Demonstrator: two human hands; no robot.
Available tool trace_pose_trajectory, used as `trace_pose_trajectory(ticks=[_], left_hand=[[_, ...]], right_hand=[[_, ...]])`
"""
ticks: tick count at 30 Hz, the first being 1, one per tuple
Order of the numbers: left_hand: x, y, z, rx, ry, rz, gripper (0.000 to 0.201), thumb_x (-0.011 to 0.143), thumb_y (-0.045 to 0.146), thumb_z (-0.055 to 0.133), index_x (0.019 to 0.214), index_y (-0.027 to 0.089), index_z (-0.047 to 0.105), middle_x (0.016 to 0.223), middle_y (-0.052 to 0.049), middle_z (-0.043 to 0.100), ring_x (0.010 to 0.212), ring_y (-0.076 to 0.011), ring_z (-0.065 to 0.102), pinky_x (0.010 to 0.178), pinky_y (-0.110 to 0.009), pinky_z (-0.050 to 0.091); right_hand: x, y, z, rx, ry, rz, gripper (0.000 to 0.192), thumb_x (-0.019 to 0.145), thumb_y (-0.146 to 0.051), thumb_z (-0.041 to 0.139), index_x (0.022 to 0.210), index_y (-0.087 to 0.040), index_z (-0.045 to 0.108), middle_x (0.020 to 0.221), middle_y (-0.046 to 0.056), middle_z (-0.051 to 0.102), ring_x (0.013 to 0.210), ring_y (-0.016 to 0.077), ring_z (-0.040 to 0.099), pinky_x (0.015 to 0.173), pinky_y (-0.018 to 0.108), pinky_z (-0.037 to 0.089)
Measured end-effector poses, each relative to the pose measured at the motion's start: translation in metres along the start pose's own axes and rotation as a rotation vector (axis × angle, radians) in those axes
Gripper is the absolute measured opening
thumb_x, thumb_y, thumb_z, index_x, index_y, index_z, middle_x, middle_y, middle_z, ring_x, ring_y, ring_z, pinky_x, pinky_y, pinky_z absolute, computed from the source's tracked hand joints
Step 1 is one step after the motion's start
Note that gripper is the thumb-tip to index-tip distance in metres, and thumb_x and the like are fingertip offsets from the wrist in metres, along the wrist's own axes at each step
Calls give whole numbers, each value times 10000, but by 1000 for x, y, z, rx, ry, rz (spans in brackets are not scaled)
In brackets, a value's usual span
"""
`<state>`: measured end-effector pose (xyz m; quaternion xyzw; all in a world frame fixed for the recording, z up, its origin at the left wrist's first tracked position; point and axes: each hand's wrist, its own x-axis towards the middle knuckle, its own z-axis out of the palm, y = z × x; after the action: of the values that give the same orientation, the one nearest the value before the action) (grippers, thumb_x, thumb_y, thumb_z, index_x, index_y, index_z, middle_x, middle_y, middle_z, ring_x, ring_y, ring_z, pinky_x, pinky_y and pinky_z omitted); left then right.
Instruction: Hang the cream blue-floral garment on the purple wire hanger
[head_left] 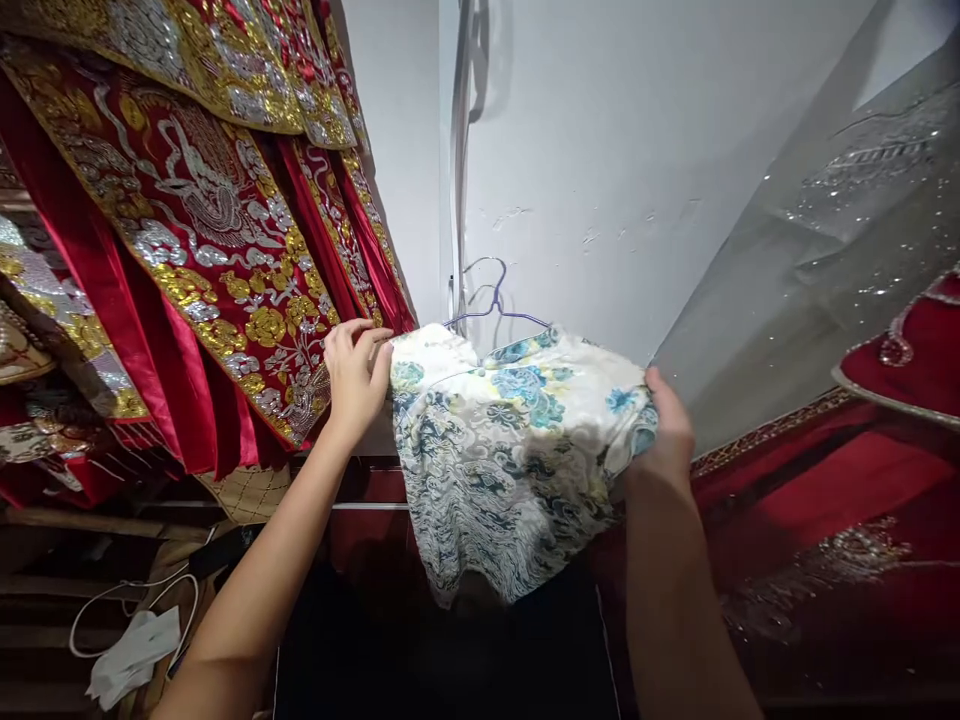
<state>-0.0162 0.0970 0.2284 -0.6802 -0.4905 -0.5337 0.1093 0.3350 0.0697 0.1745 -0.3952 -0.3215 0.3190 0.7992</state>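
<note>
A white blouse (510, 440) with blue, green and dark floral and cloud-like patterns hangs from a thin purple hanger (496, 300), in the middle of the view. My left hand (356, 375) pinches the left shoulder edge of the blouse between thumb and fingers. At the opposite side, my right hand (671, 425) grips the sleeve edge, its thumb on top and the other fingers mostly hidden. The blouse is spread wide between both hands, its lower hem hanging loose. The hanger's hook is above the collar, beside a pale vertical strip on the wall.
Red costumes (217, 220) with gold and silver embroidery hang on the left. A clear plastic cover (810, 230) and red embroidered fabric (840, 520) are on the right. At lower left lie a white cable (82, 640) and a crumpled white tissue (139, 655). A white wall (600, 130) stands ahead.
</note>
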Motion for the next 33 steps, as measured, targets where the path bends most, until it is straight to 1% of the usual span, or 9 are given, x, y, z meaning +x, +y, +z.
trace_pose_trajectory(ticks=[3, 5, 7, 12, 14, 18, 23, 27, 33], left_hand=[[-5, 32, -5, -244, -31, -2, 276, 950, 356, 543, 1179, 232, 635, 1268, -108, 570, 1242, -274, 481, 1097, -482, 351], [-12, 51, -7, -588, -186, -108, 339, 966, 388, 518, 1262, 233, 575, 1254, -109, 589, 1160, -247, 557, 1049, -454, 421], [-18, 67, -9, -937, -369, -320, 404, 973, 407, 509, 1335, 228, 502, 1254, -117, 602, 1059, -219, 622, 986, -416, 479], [-24, 77, -36, -1263, -704, -777, 399, 914, 343, 614, 1274, 189, 535, 1092, -91, 646, 621, -82, 577, 583, -211, 490], [-28, 73, -55, -1140, -945, -736, 360, 923, 361, 597, 1242, 196, 571, 957, -49, 647, 501, -48, 457, 456, -177, 382], [-34, 66, -85, -588, -1146, -253, 241, 957, 377, 533, 1066, 208, 664, 852, -30, 658, 732, -142, 579, 691, -244, 472], [-6, 39, -72, -240, -663, -63, 257, 954, 396, 500, 927, 177, 634, 752, 4, 605, 690, -140, 537, 675, -250, 413], [40, 5, -36, -279, -379, -156, 316, 898, 423, 558, 751, 152, 628, 626, 16, 506, 581, -111, 429, 552, -234, 307], [92, 12, 29, -610, -477, -353, 245, 793, 331, 666, 671, 118, 672, 556, -9, 515, 508, -88, 379, 518, -240, 265]], right_hand=[[-33, -11, 6, 71, 129, -150, 270, 918, -449, 563, 1042, -226, 651, 1028, 42, 671, 939, 217, 668, 812, 392, 573], [-70, -14, 8, 8, -30, -370, 322, 990, -452, 428, 1081, -251, 663, 1012, 37, 674, 946, 210, 661, 789, 361, 564], [-108, -19, 11, -46, -167, -423, 270, 885, -462, 635, 1001, -234, 719, 950, 42, 699, 880, 223, 675, 738, 339, 568], [-159, -40, 33, -465, -1367, -468, 666, 683, -376, 848, 1295, -235, 627, 1260, 89, 655, 1051, 272, 680, 879, 306, 561], [-155, -41, 35, -532, -1498, -336, 654, 734, -333, 818, 1343, -259, 592, 1390, 77, 570, 1181, 259, 623, 1010, 291, 500], [-126, -21, 22, -575, -1069, -315, 357, 863, -254, 676, 1219, -272, 656, 1317, 73, 599, 1204, 236, 586, 1051, 358, 460], [-101, 1, 3, -494, -439, -252, 171, 904, -316, 602, 1025, -242, 697, 1099, 60, 656, 1004, 210, 624, 850, 324, 516], [-109, 13, -8, -446, -336, -86, 223, 893, -397, 606, 1004, -233, 709, 1047, 51, 665, 896, 194, 614, 804, 313, 503], [-132, 49, -30, -429, -367, 191, 295, 858, -460, 646, 939, -192, 741, 906, 70, 691, 756, 196, 581, 681, 297, 481]])
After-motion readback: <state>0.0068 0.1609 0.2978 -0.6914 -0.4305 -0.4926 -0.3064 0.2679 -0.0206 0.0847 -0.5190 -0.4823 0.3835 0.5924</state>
